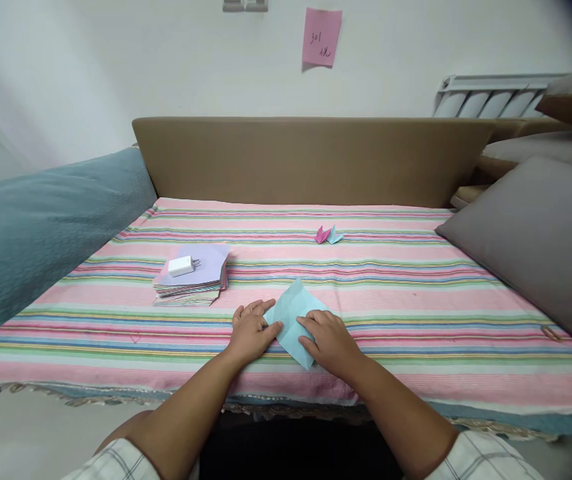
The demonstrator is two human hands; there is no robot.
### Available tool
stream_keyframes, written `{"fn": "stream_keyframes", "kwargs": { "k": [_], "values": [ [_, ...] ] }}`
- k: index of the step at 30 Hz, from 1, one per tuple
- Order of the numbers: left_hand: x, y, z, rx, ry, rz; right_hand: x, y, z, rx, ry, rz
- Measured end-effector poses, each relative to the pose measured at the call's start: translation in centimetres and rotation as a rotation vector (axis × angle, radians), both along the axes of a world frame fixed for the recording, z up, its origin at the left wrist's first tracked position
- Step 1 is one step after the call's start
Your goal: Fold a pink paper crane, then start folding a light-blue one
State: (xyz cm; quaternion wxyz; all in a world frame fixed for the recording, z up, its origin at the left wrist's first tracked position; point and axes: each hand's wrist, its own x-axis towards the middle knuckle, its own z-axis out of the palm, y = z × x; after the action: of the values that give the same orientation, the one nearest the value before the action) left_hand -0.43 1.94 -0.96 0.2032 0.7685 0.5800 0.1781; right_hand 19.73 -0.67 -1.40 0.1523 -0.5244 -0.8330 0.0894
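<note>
A light blue square of origami paper (293, 319) lies turned like a diamond on the striped cloth, with crease lines across it. My left hand (253, 330) rests at its left corner, fingers spread on the cloth and thumb on the paper. Over the right corner lies my right hand (329, 337), with index finger and thumb apart and touching the sheet; its other fingers partly cover that corner. Farther back sit two small folded paper pieces, one magenta (321, 235) and one light blue (335, 235).
A stack of coloured paper (201, 267) stands to the left, with a white plug adapter (181, 266) on top. Grey cushions (531, 233) fill the right side, near a small brown ring-like item (551, 333). A brown backrest (291, 160) bounds the striped cloth (391, 310).
</note>
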Motion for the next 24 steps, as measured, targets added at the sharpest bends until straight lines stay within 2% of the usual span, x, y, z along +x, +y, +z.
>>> {"fn": "stream_keyframes", "kwargs": {
  "k": [24],
  "values": [
    [-0.01, -0.12, 0.42, -0.028, 0.045, -0.018, 0.13, 0.14, -0.20, -0.030, 0.006, 0.002]
  ]
}}
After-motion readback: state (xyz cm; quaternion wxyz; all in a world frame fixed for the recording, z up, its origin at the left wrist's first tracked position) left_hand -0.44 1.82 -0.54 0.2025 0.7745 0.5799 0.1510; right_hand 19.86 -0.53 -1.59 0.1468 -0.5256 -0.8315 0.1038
